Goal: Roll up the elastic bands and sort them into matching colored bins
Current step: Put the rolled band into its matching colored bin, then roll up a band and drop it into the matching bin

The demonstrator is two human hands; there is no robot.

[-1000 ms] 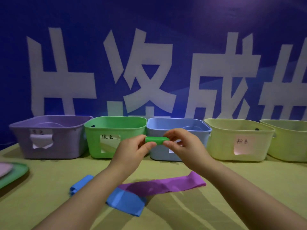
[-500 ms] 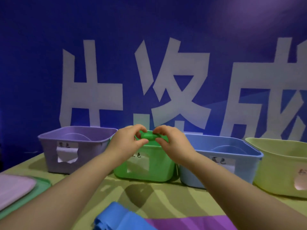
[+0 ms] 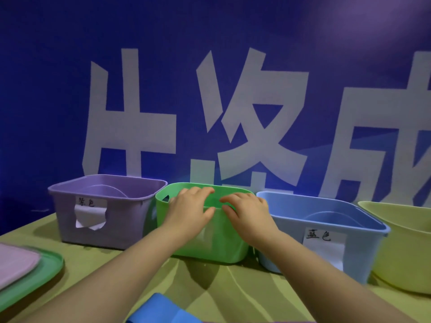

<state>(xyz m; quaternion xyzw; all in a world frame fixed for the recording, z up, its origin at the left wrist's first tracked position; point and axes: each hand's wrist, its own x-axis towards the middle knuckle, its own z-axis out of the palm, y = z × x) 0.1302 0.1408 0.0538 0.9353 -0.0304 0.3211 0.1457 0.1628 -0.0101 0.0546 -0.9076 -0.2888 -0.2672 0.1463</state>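
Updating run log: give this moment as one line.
left hand, right hand: over green bin | green roll: unseen | blue band: on table

- Dim indoor light with a blue cast; faint purple glow at upper right of the backdrop.
- Soft, dark shadows on the table just in front of the green bin.
- Mild overall softness; handwritten label slightly smeared.
- Wide-angle bowing toward the edges; blue band at bottom edge blurred.
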